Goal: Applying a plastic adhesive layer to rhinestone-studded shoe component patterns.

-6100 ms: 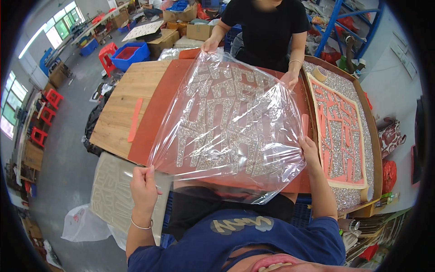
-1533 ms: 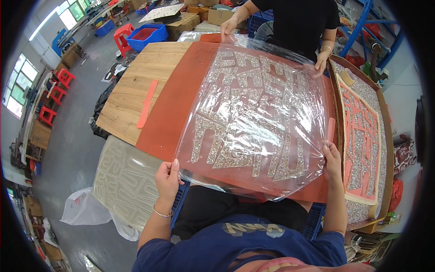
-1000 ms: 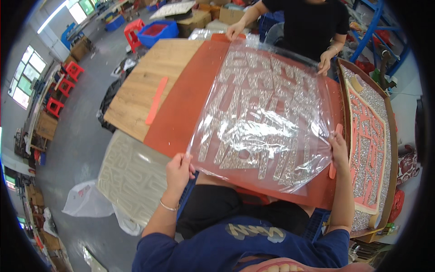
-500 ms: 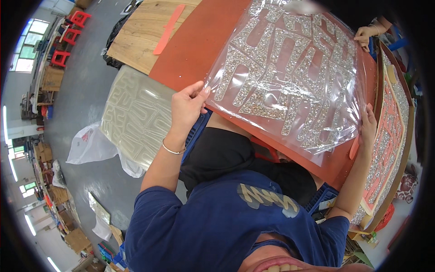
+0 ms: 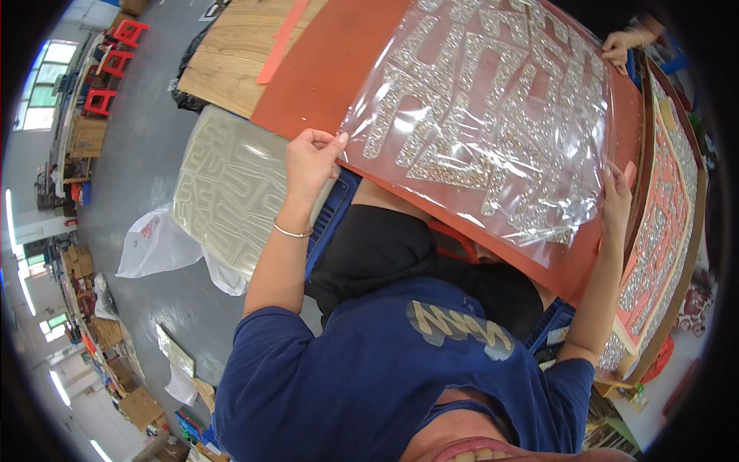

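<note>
A clear plastic film (image 5: 504,212) lies over glittering rhinestone shapes (image 5: 446,168) on a reddish-brown board (image 5: 308,92). With thumb and fingers closed, my left hand (image 5: 312,163) pinches the film's near left corner at the board's edge. My right hand (image 5: 614,202) holds the film's right side near its near corner, its fingertips partly behind the glossy sheet. Light glares off the film and hides parts of the shapes. Across the board at the far right, a co-worker's hand (image 5: 618,50) is at the film's edge.
Left of the board is a stack of translucent sheets (image 5: 223,192) with moulded outlines, beside a white plastic bag (image 5: 158,242). A wooden board (image 5: 231,58) bears a coral strip (image 5: 283,42). At right stands a framed tray (image 5: 654,223) of coral and glittering pieces. Red stools (image 5: 100,102) stand far left.
My right hand has moved up and slightly left with its side of the film. My left hand has shifted slightly left, and the film appears pulled flatter.
</note>
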A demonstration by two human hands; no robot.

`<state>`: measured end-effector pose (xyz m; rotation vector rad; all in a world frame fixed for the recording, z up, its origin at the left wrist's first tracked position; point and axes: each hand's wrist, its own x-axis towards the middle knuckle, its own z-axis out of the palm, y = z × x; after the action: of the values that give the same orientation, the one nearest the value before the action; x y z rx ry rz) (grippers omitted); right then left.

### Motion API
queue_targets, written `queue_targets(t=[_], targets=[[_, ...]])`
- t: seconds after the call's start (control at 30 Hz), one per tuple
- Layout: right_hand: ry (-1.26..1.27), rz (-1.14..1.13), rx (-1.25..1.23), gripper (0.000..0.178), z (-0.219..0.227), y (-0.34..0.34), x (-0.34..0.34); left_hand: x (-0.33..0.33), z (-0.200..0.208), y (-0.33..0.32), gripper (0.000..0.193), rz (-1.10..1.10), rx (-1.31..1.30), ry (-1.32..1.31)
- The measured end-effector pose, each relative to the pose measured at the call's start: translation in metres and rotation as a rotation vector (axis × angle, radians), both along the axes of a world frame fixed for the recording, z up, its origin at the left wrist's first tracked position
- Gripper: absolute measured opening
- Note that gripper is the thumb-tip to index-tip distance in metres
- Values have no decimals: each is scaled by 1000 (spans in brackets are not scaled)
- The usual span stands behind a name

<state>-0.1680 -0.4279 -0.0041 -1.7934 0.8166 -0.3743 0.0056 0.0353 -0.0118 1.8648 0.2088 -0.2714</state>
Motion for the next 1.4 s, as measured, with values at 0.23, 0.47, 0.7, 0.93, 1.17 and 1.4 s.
queue_targets(t=[0.23, 0.47, 0.7, 0.93, 1.17, 1.4], targets=[[25, -51, -85, 31, -16, 6, -4, -3, 2, -11, 26, -302, 793, -408], [58, -67, -16, 31, -13, 8, -4, -12, 0, -10, 42, -965, 940, -1015], [27, -63, 174, 22, -4, 15, -18, -53, 11, -12, 52, -1079, 919, -987], [30, -80, 300, 22, -12, 11, -23, -18, 63, -44, 46, -1316, 981, -559], [37, -114, 383, 22, -16, 16, -23, 58, 70, -214, 36, -1548, 636, -342], [4, -172, 398, 23, -15, 21, -29, 1, -27, -327, 65, -1328, 224, -893]])
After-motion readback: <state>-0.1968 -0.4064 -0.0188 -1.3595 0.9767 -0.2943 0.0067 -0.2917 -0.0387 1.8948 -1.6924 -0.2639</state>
